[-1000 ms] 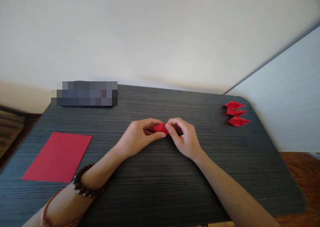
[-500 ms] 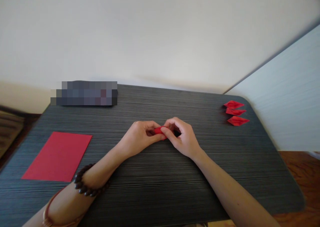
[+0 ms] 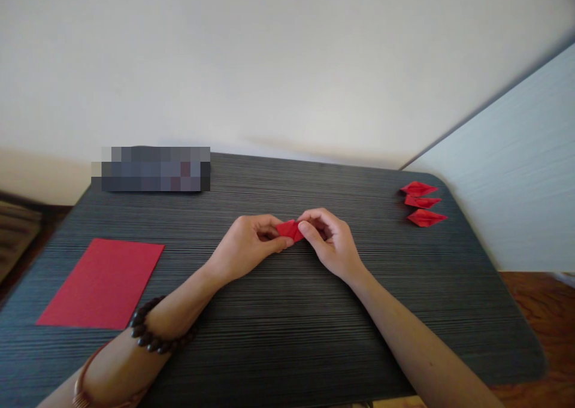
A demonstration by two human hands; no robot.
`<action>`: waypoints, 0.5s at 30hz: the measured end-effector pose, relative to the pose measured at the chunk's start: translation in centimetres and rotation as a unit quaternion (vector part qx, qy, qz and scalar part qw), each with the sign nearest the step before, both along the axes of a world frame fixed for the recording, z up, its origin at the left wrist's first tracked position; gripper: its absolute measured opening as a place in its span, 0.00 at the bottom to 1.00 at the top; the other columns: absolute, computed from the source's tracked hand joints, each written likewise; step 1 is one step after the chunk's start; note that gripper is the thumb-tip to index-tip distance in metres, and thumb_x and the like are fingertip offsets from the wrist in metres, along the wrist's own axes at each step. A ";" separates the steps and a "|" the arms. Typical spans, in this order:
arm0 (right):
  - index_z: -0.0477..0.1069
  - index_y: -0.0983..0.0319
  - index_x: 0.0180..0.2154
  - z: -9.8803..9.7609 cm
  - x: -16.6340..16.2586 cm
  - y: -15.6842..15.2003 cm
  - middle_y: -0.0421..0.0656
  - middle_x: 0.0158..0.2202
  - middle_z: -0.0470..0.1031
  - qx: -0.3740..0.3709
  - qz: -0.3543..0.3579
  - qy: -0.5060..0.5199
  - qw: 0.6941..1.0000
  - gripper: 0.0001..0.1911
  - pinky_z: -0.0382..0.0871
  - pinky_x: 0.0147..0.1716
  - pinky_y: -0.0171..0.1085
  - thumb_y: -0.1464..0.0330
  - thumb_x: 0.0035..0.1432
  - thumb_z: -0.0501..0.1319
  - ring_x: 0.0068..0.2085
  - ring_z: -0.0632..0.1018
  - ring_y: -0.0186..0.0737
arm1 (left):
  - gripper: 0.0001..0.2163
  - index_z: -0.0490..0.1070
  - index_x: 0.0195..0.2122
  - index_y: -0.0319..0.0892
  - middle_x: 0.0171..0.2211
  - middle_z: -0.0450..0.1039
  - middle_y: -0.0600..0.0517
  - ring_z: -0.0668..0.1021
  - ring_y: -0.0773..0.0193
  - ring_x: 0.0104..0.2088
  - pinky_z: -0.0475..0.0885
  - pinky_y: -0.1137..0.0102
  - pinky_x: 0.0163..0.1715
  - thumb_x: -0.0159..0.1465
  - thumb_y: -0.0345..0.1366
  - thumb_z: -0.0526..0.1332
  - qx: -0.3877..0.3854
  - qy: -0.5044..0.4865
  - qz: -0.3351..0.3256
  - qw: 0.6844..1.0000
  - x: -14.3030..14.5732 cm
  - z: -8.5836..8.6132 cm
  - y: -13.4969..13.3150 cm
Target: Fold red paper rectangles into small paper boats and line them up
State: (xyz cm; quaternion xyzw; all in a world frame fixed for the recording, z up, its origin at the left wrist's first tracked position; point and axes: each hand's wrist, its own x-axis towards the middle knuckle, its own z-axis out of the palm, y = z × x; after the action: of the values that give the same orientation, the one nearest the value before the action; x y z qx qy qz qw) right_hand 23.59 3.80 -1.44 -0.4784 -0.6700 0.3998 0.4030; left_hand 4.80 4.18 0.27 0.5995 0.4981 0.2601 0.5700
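Observation:
Between my two hands, over the middle of the table, is a small piece of folded red paper. My left hand pinches its left end between thumb and fingers. The right end is gripped by my right hand, thumb on the near side. A slanting fold edge shows on the paper's face; its back and both ends are hidden by the fingers.
A stack or sheet of square red paper lies on the dark ribbed table at the left. Three folded red paper pieces are lined up at the far right. A blurred-out object sits at the back left, near the wall.
My right hand has shifted slightly right, and its thumb has slid away from the left one. More of the folded paper's face is now exposed.

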 end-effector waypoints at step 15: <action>0.70 0.60 0.37 0.4 0.2 -0.2 0.38 0.26 0.71 0.017 0.045 -0.050 0.998 0.10 0.61 0.24 0.32 0.61 0.60 0.58 0.24 0.68 0.31 | 0.12 0.74 0.37 0.39 0.31 0.76 0.52 0.74 0.70 0.22 0.71 0.74 0.25 0.62 0.44 0.59 0.056 -0.004 0.029 0.998 -0.1 0.3 0.3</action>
State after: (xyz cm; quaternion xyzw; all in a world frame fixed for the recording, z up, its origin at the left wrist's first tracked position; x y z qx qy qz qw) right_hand 23.82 3.56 -1.08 -0.4606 -0.7166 0.3816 0.3588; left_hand 4.65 4.50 0.60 0.6149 0.4978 0.3066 0.5292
